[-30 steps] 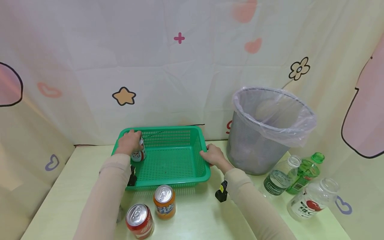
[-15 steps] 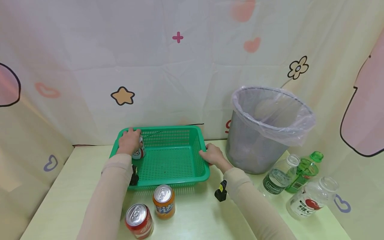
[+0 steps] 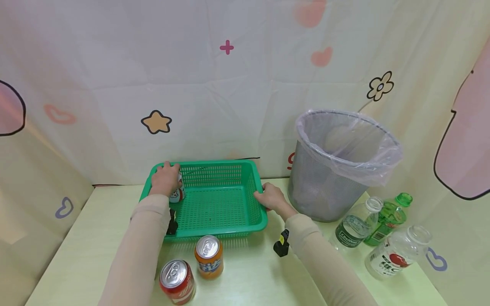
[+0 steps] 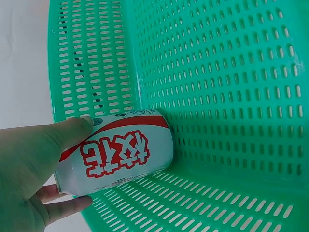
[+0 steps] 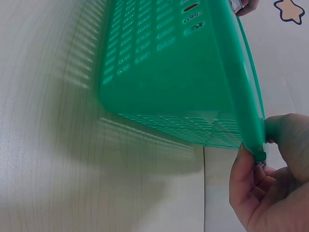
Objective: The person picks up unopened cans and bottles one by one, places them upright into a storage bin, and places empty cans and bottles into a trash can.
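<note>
My left hand (image 3: 165,179) grips a white and red drink can (image 4: 120,152) from above, inside the left end of a green plastic basket (image 3: 214,234). In the left wrist view the can's base is down against the basket's slotted floor, in a corner, with the thumb on one side and fingers on the other. My right hand (image 3: 272,198) pinches the basket's right rim between thumb and fingers, as the right wrist view shows. An orange can (image 3: 210,259) and a red can (image 3: 178,282) stand on the table in front of the basket.
A mesh bin (image 3: 321,191) lined with a clear bag stands behind right. Near it are a clear bottle (image 3: 354,225), a green bottle (image 3: 390,219) and a clear jar (image 3: 396,257). A patterned curtain (image 3: 199,97) hangs along the table's back edge.
The left hand and its can have shifted slightly toward the back of the basket. The right hand keeps its hold on the rim, and the other cans stay put.
</note>
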